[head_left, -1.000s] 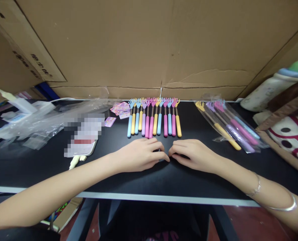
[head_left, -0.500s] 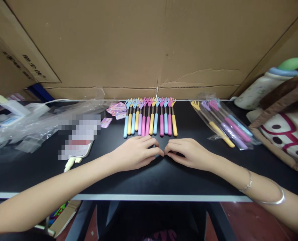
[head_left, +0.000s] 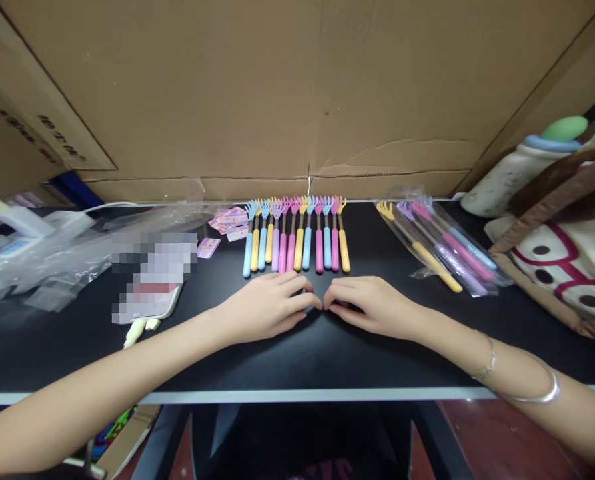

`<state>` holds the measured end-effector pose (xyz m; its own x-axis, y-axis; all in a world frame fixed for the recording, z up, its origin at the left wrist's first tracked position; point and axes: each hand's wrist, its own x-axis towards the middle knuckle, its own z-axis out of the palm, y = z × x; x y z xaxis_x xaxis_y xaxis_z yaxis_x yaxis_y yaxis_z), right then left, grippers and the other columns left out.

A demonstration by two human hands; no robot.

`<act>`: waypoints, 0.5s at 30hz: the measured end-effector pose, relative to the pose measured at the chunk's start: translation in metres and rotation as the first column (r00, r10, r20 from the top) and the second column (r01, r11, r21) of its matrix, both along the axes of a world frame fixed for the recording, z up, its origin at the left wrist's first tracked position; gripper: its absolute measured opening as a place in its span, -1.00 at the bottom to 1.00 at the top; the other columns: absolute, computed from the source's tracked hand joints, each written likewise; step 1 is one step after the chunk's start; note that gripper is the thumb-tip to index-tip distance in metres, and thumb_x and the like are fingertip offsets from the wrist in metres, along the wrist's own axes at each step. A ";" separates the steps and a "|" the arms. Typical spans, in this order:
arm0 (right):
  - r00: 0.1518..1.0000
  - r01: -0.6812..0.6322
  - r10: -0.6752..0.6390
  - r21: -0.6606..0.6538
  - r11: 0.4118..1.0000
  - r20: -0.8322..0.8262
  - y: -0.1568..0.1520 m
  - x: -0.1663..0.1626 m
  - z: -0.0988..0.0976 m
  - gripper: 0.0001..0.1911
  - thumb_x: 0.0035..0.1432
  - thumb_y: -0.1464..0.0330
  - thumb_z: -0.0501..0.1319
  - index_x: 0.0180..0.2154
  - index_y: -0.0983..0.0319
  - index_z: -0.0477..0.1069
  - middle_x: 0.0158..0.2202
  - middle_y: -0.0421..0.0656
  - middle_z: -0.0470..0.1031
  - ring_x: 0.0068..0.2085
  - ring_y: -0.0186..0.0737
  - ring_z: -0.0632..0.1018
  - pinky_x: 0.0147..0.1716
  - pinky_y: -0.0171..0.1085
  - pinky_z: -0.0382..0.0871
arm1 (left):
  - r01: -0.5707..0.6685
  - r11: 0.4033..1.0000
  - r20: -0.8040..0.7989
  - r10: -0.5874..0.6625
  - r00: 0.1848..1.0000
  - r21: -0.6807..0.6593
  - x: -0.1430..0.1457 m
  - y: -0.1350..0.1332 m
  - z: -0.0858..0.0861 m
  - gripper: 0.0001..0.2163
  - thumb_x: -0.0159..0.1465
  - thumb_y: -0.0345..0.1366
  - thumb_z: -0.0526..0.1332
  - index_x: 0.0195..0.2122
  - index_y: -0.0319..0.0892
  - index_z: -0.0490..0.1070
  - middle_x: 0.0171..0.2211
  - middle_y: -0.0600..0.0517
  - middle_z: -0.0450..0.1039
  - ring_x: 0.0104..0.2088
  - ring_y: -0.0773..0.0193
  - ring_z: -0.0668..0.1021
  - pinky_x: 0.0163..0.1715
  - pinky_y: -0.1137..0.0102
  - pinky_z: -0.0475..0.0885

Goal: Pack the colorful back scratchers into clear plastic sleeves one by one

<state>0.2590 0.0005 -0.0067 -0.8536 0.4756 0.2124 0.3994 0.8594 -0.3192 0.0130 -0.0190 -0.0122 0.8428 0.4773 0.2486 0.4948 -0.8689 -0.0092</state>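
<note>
My left hand [head_left: 272, 307] rests on the black table [head_left: 367, 363], palm down, with loosely curved fingers and nothing visible in them. Facing it is my right hand [head_left: 370, 303], also resting with bent fingers and a gap between thumb and forefinger; no object shows there. The fingertips of both hands almost meet. Just beyond them lies a row of back scratchers [head_left: 276, 250] with blue, yellow, purple and pink handles, claw ends pointing away. Farther right, several more back scratchers [head_left: 445, 257] lie in clear plastic sleeves.
On the left are crumpled clear plastic bags [head_left: 87, 250] and a blurred phone [head_left: 160, 283] with a cable. Small printed cards [head_left: 230, 220] lie beside the row. A bottle [head_left: 515, 170] and a cloth bag [head_left: 577, 267] stand right. Cardboard [head_left: 257, 93] walls the back.
The whole view has shifted slightly, so things appear a little farther left. Both hands keep the same resting pose, and the back scratchers have not moved on the table.
</note>
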 end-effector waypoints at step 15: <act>1.000 0.010 -0.009 -0.027 1.000 0.022 0.000 0.000 0.001 -0.82 0.31 0.43 0.04 -0.24 0.21 0.41 -0.29 -0.16 0.56 -0.34 -0.30 0.52 -0.32 -0.35 0.30 | -0.013 1.000 -0.012 0.013 1.000 -0.015 0.000 0.000 -0.001 -0.81 0.38 -0.35 0.07 -0.02 -0.12 0.35 -0.07 -0.03 0.43 -0.11 0.16 0.50 -0.18 0.28 0.45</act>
